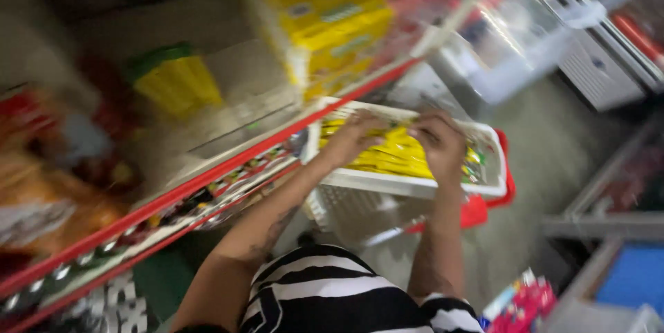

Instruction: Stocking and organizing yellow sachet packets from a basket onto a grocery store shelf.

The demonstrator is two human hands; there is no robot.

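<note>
Left hand (353,136): fingers bent down onto yellow packets (394,156), apparently gripping one; blur leaves exact closure beyond telling. Right hand (437,141): curled over same packets, just beside the left hand, grip likewise not clear.

Yellow packets: flat bundle lying inside white basket (408,184), long axis running roughly left to right across frame, tilted slightly down to right; ends pointing toward basket's short walls.

White basket: slatted plastic, rectangular, resting on a red crate (492,201) beneath, only red edges showing at right.

Red-edged shelf (207,181): just left of basket, running diagonally from lower left to upper right; strip of small labels along front edge.

On shelf: yellow cartons (325,18) stacked at top, yellow container with green lid (173,77) near middle, orange and red bags (48,188) at left, all blurred.

Grey floor (553,146): aisle to right of basket.

White chest cabinet (602,63): upper right, beside aisle.

Striped black-and-white shirt (332,298): bottom centre.

Pink packets (526,305): lower right.
</note>
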